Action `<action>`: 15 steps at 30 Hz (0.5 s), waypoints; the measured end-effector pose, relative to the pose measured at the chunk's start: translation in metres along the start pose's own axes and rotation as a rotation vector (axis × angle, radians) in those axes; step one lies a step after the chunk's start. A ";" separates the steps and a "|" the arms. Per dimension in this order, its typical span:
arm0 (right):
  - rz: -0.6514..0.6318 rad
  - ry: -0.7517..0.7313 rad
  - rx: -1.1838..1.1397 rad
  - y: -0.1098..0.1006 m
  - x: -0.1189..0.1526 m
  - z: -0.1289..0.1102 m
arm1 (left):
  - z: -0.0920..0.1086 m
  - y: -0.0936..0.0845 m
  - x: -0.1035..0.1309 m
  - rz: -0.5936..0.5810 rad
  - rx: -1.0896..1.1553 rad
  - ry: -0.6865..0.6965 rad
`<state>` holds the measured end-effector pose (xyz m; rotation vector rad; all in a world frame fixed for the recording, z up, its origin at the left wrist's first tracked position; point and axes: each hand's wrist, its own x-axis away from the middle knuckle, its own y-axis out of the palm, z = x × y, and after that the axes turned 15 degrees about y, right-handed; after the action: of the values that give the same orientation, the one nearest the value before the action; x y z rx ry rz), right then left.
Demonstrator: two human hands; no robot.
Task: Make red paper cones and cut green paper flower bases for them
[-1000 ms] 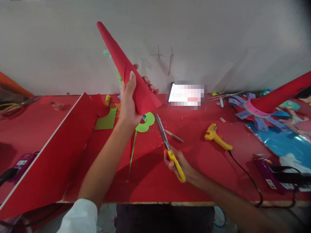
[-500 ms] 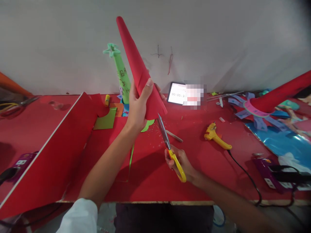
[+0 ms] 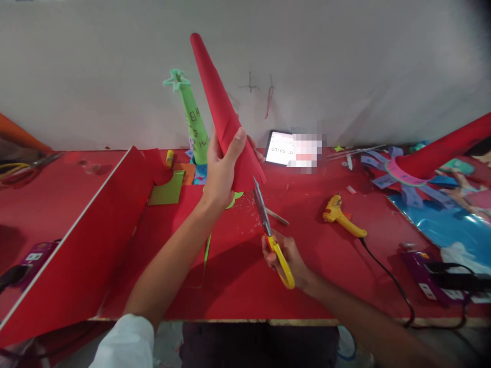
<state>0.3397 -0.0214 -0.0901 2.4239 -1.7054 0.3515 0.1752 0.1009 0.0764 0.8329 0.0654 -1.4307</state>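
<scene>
A long red paper cone (image 3: pixel 220 105) is tilted, its narrow tip up toward the wall and its wide end low. My left hand (image 3: pixel 226 166) wraps round the lower part of the cone, thumb across the front. In my right hand (image 3: pixel 286 255) are yellow-handled scissors (image 3: pixel 282 263), fingers closed round the handles. The scissors' blade tips meet the cone's lower edge, where a cut shows beside a narrow flap of paper. Behind the cone, a green paper cone (image 3: pixel 194 120) with handwriting and a star-shaped top stands near the wall.
A yellow glue gun (image 3: pixel 341 217) with a black cord lies on the red table (image 3: pixel 238 286). A tablet (image 3: pixel 280 148) showing a timer leans at the wall. A red board (image 3: pixel 84 245) slants up at left. Power strips (image 3: pixel 425 276) and a decorated red cone (image 3: pixel 433 153) are at right.
The red cone, with my left hand on it, has shifted slightly right and its tip is a little lower. The scissors have moved slightly right with it.
</scene>
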 end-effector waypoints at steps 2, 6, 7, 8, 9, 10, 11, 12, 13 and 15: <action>-0.010 0.000 -0.042 0.001 0.000 0.001 | 0.000 0.001 0.000 -0.003 0.025 0.018; 0.017 0.045 -0.051 0.001 -0.001 0.001 | -0.001 0.001 0.001 -0.007 0.025 0.023; 0.023 0.060 -0.056 0.001 -0.001 0.001 | -0.001 0.001 0.000 -0.010 0.012 0.015; 0.025 0.074 -0.061 0.001 -0.001 0.001 | -0.001 0.000 -0.001 -0.014 0.004 0.007; 0.026 0.087 -0.068 0.001 -0.001 0.000 | -0.001 -0.002 -0.001 -0.019 0.002 -0.001; 0.025 0.097 -0.073 0.000 -0.001 0.000 | -0.001 -0.003 -0.002 -0.025 0.007 -0.006; 0.024 0.102 -0.081 0.000 -0.001 0.001 | -0.001 -0.005 -0.004 -0.031 0.016 -0.006; 0.024 0.102 -0.089 0.000 -0.001 0.001 | -0.001 -0.006 -0.005 -0.039 0.025 -0.004; 0.018 0.100 -0.096 0.000 -0.001 0.002 | -0.001 -0.008 -0.005 -0.047 0.033 -0.003; 0.006 0.102 -0.114 0.000 -0.002 0.005 | -0.002 -0.010 -0.006 -0.066 0.059 0.003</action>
<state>0.3399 -0.0205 -0.0958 2.2810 -1.6438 0.3615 0.1665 0.1072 0.0736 0.8883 0.0543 -1.4994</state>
